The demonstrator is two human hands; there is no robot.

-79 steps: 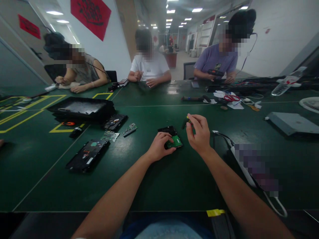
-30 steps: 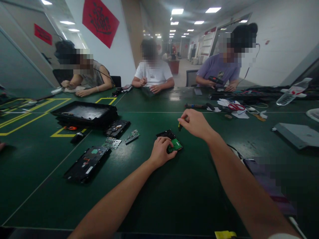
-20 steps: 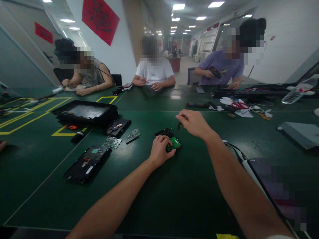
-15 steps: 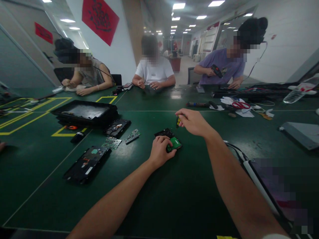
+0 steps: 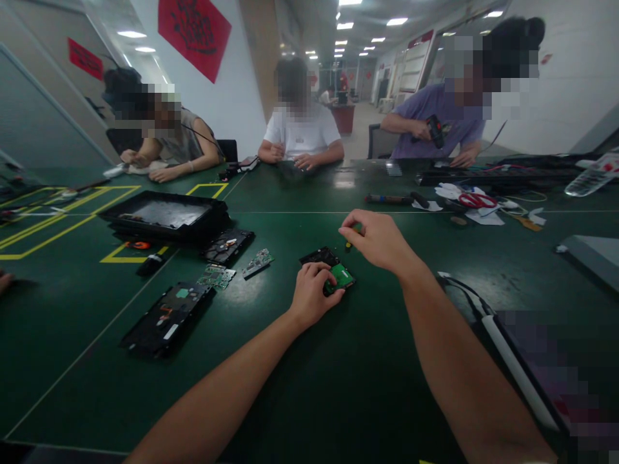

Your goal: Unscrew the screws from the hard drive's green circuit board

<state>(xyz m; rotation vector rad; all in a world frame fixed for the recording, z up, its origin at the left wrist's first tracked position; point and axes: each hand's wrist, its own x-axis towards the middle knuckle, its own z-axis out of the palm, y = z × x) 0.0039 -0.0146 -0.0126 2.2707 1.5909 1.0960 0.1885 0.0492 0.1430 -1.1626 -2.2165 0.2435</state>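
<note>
A small black drive with a green circuit board (image 5: 338,276) lies on the green table (image 5: 300,386). My left hand (image 5: 312,298) is closed over its near edge and pins it down. My right hand (image 5: 380,238) hovers just beyond the drive, its fingers pinched on a small yellow-and-black screwdriver (image 5: 350,240) that points down at the table behind the drive.
Left of my hands lie loose circuit boards (image 5: 258,261), an opened drive (image 5: 227,245), a black casing (image 5: 167,317) and a black tray (image 5: 162,216). Red scissors (image 5: 476,200) and tools lie far right. Three people sit across the table; one holds a power screwdriver (image 5: 438,132).
My right hand moved from above the drive's right side out past its far edge, with the screwdriver kept in its fingers. My left hand stayed on the drive.
</note>
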